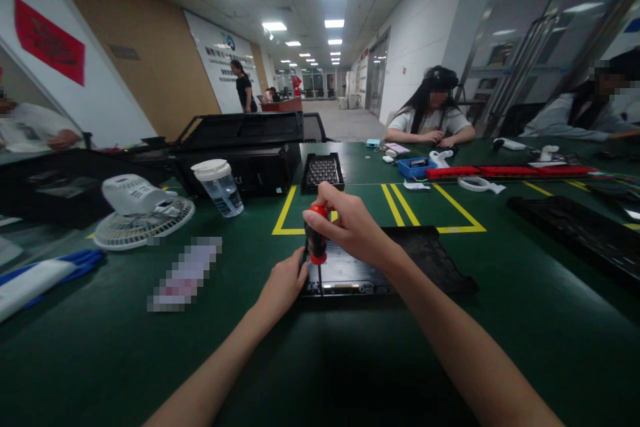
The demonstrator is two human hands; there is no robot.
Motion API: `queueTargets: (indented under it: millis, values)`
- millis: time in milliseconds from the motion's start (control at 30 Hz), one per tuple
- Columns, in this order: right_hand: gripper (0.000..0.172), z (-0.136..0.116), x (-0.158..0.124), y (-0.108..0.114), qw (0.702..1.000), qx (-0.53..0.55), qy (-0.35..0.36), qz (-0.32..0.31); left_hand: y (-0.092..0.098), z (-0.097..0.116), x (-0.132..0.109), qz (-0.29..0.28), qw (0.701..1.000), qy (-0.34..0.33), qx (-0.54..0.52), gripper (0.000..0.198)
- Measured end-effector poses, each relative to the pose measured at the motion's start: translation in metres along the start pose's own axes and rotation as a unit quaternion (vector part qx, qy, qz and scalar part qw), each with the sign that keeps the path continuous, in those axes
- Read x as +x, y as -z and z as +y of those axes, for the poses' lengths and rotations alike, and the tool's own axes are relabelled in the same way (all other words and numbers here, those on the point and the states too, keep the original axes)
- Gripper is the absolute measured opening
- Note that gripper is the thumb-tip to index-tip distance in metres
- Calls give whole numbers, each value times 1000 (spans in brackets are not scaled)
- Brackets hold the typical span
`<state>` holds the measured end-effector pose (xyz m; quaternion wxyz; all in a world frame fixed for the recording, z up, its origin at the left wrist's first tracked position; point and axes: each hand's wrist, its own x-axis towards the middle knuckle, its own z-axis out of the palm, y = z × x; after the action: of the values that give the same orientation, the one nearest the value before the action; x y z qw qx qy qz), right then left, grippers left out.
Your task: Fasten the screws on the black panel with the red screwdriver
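Observation:
My right hand (353, 220) is closed around the red and black handle of a screwdriver (317, 243). The screwdriver stands upright, its thin shaft pointing down to the near left part of a flat black panel (425, 257). Small metal parts show along the panel's near edge, but the contact at the tip is too small to make out. At the panel's left edge, my left hand (286, 280) grips it from the side, with some of the fingers hidden. Behind the screwdriver sits a black tray (323, 173) with a grid of small compartments.
To the left are a white fan (145, 210), a lidded cup (220, 187) and a large black case (240, 170). Blue gloves (75, 263) lie far left. A blue bin (415, 167) and tape roll (473, 183) lie behind right; another black panel (575, 230) is right. People sit across the table.

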<state>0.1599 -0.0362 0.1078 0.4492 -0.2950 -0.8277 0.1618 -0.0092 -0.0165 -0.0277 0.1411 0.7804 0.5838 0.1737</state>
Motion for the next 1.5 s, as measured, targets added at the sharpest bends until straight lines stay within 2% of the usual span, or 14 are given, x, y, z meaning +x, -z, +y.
queueTargets:
  millis: [233,733,1033,1500]
  values:
    - [23,-5,0,-3,999,-47,10,23,0,1,-2,8,1000,-16,-12,28]
    - [22,-9,-3,-13,985,-141,38,89,-3,-2,1,7,1000,-7,9,24]
    - [19,-10,-5,-16,973,-196,17,118,1,4,-2,5,1000,-9,0,24]
    - [17,-16,-7,-23,953,-265,-27,146,-3,-1,0,6,1000,-8,6,26]
